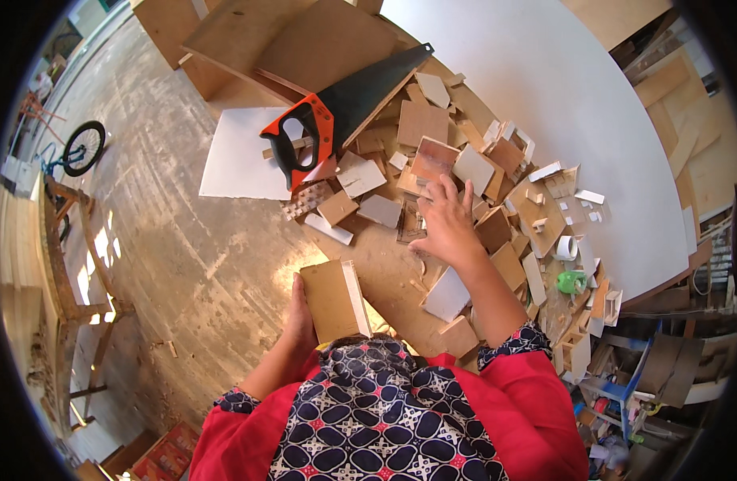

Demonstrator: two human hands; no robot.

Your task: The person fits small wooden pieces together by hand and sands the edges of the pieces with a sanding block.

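My left hand point(299, 317) grips a stack of wood pieces point(330, 301), brown-faced with a pale edge, close to my body. Over a heap of wood offcuts my right hand point(449, 220) reaches out, fingers spread and holding nothing I can see. Just beyond its fingertips lies a reddish-brown wood block point(434, 156); whether they touch it I cannot tell. Pale rectangular offcuts point(380, 211) lie to the left of that hand, and a white-faced piece point(447, 295) is below its wrist.
A handsaw point(308, 140) with an orange and black handle lies at the heap's far left, against brown panels point(324, 48). A large white sheet point(537, 72) spans the far right. Near its edge are a white roll point(566, 248) and a green object point(571, 281). A wooden frame point(88, 305) stands left.
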